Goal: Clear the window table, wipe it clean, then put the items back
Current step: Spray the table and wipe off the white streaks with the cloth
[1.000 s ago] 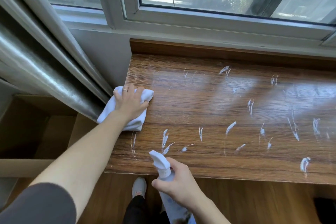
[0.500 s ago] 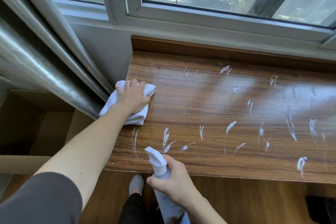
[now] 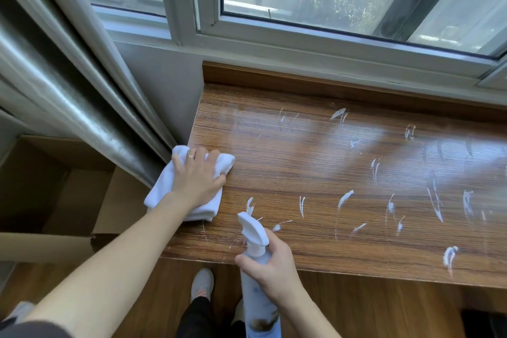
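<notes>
Here the left hand [image 3: 196,180] lies flat on a folded white cloth [image 3: 164,189], fingers spread and pressed down, a ring on one finger. The cloth sits at the left end of the wooden surface [image 3: 315,162], and its outer part hangs past that left edge, just beside a silvery curtain [image 3: 63,96]. The right hand [image 3: 274,266] curls round the neck of a white spray bottle [image 3: 256,263], thumb on the near side, fingers wrapped behind. The bottle is held over the surface's near edge, its body sloping down toward the person and its trigger head [image 3: 252,230] pointing up and away over the wood. Thin white streaks of foam [image 3: 344,197] dot the surface from the middle to the right; the stretch nearest the cloth has fewer. Along the far side runs a raised wooden lip, and above it the pale window frame [image 3: 301,44] with its glass panes. Below the surface, on the wooden floor [image 3: 370,302], a grey shoe [image 3: 201,284] shows beside a dark trouser leg. To the left stands an open cardboard box [image 3: 63,192].
</notes>
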A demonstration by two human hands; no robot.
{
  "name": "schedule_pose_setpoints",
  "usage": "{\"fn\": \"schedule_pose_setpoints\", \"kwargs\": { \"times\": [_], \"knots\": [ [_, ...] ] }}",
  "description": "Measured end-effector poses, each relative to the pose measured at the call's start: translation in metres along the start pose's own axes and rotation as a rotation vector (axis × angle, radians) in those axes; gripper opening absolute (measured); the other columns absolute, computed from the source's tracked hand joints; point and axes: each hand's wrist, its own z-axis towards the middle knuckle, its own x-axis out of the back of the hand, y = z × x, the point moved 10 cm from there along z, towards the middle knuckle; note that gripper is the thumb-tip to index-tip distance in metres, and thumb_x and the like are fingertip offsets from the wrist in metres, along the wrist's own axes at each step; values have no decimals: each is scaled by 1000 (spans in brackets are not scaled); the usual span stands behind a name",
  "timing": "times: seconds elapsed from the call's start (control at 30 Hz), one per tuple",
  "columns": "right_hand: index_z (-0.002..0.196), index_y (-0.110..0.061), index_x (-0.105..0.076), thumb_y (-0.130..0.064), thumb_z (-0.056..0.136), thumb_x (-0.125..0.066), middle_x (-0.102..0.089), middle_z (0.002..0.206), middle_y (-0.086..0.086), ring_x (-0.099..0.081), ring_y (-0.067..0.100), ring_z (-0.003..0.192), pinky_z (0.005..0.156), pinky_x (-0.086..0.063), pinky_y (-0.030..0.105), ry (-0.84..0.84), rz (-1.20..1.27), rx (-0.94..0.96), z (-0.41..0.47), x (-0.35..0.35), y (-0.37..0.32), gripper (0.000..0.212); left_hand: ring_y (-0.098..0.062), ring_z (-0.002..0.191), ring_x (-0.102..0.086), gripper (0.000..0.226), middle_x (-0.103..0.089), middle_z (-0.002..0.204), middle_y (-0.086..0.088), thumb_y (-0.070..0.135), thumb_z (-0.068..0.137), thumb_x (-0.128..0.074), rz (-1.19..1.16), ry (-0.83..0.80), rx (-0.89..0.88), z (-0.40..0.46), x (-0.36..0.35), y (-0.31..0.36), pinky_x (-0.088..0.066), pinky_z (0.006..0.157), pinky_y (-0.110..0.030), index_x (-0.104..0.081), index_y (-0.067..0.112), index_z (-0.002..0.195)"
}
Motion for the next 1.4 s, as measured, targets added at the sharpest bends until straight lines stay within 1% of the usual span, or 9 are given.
{"fn": "schedule_pose_setpoints", "kwargs": {
  "times": [0.07,0.2,0.3,0.43,0.63,0.8,1.0,1.2,1.4],
  "knots": [
    [93,-29,-66,-40,65,-77,-62,77,-9,-55,3,71,72,-47,23,0,7,9,2,4,-3,32,-29,96,-52,49,-56,99,-4,47,77,-37,9,75,-13,-29,3,3,-33,85,-54,-59,20,112],
    [92,-26,-66,-38,67,-76,-60,75,-11,-53,1,69,69,-45,20,-8,-7,28,7,8,-9,29,-28,93,-51,44,-53,96,-3,45,77,-42,31,166,-14,-68,6,7,-33,86,-54,-57,20,109],
    [96,-27,-67,-40,66,-75,-62,77,-8,-54,2,70,70,-47,22,-13,-16,25,10,9,-8,34,-28,90,-52,42,-53,93,-2,47,77,-42,37,199,8,-64,7,5,-34,84,-53,-60,20,104],
    [93,-26,-67,-44,64,-75,-62,77,-11,-54,1,71,70,-47,23,-4,-17,9,9,12,0,35,-30,88,-55,42,-56,91,-4,46,77,-41,22,213,19,-45,9,3,-36,84,-55,-63,17,98],
    [89,-28,-68,-41,61,-74,-59,71,-13,-51,3,67,68,-45,21,26,41,-5,5,19,10,31,-32,98,-54,48,-58,96,-8,50,77,-37,28,113,36,17,6,0,-36,87,-58,-64,16,100],
    [84,-38,-67,-38,62,-75,-61,72,-15,-53,1,67,67,-45,17,52,50,7,1,26,10,23,-33,108,-51,55,-58,108,-11,51,79,-31,62,18,66,47,2,-1,-32,91,-55,-61,16,108],
    [87,-39,-67,-39,64,-76,-64,77,-17,-57,0,72,72,-47,20,37,44,9,2,25,8,25,-31,93,-53,46,-57,95,-9,45,76,-39,77,84,44,-9,5,4,-34,87,-54,-61,15,103],
    [97,-31,-66,-34,69,-77,-63,80,-12,-56,1,74,73,-48,21,-15,20,43,6,13,-3,30,-31,85,-51,45,-55,91,-8,43,76,-44,119,253,15,-81,14,12,-34,81,-50,-60,14,107],
    [99,-25,-67,-34,69,-75,-61,78,-7,-54,4,72,72,-47,23,-45,51,44,12,7,-6,33,-31,86,-49,43,-53,92,-8,44,76,-46,126,267,14,-80,12,11,-34,80,-50,-61,14,103]
  ]
}}
